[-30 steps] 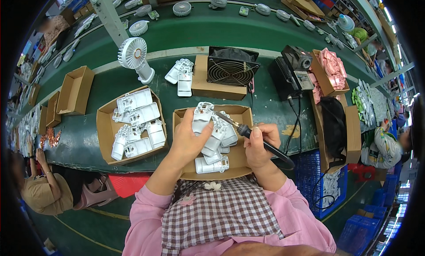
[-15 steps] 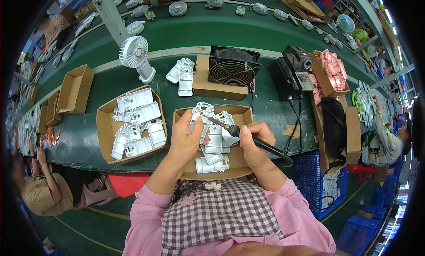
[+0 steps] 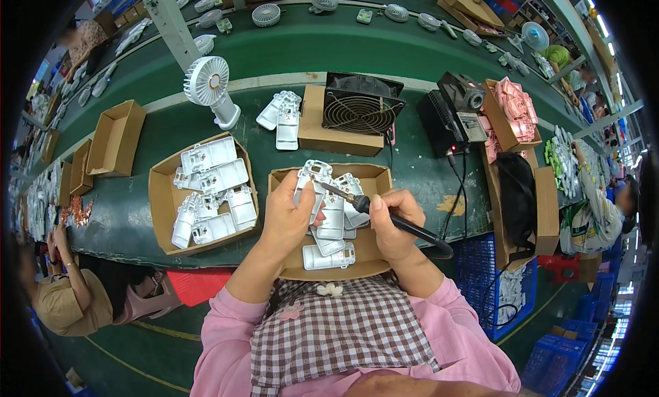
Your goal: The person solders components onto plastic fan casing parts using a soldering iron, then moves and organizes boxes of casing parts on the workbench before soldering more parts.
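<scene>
My left hand (image 3: 287,215) grips a white plastic fan housing (image 3: 314,180) over the cardboard box in front of me. In my right hand (image 3: 396,225) is a black-handled soldering iron (image 3: 362,204), held like a pen. Its metal tip reaches the inner side of the housing near my left thumb; whether it touches cannot be made out. Below, several more white housings (image 3: 332,223) lie piled in the cardboard box (image 3: 374,244). To the left, a second cardboard box (image 3: 162,208) holds similar white housings (image 3: 223,174).
A white handheld fan (image 3: 208,83) stands upright behind the left box. A black cooling fan (image 3: 362,109) rests on cardboard at the back. The black soldering station (image 3: 443,126) is at right, its cable hanging down. Pink parts (image 3: 515,109) fill another box. Beyond runs a green conveyor (image 3: 302,47).
Fans on the conveyor have shifted left. A red light now shows on the soldering station. My hands, the housing and the iron stay almost where they were.
</scene>
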Motion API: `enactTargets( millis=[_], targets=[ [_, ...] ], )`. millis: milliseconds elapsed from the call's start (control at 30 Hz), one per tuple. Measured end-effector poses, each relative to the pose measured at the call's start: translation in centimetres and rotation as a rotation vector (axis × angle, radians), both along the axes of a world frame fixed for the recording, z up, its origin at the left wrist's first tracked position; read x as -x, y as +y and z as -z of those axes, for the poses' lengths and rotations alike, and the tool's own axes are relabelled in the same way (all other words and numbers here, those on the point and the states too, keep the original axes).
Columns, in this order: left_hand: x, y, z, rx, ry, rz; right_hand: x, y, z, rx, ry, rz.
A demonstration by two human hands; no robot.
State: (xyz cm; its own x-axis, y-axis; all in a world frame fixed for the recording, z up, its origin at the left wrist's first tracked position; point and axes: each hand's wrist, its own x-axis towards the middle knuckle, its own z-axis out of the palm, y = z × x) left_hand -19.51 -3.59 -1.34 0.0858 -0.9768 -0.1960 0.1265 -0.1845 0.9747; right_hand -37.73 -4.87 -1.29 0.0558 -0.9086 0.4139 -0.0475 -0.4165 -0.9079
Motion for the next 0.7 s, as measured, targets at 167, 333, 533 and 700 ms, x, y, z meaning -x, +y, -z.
enactTargets(
  millis=[167, 333, 533, 700],
  targets=[
    [0.1, 0.0, -0.2, -0.006, 0.025, -0.036, 0.1, 0.0, 0.1, 0.01, 0.028, 0.003],
    [0.0, 0.1, 0.1, 0.01, 0.017, -0.007, 0.4, -0.1, 1.0, 0.012, -0.023, 0.018],
    [-0.1, 0.1, 0.1, 0.009, -0.025, 0.025, 0.3, -0.2, 1.3, -0.031, -0.086, 0.034],
    [0.1, 0.1, -0.1, -0.014, -0.031, 0.025, 0.3, -0.2, 1.0, -0.007, -0.071, 0.023]
  ],
)
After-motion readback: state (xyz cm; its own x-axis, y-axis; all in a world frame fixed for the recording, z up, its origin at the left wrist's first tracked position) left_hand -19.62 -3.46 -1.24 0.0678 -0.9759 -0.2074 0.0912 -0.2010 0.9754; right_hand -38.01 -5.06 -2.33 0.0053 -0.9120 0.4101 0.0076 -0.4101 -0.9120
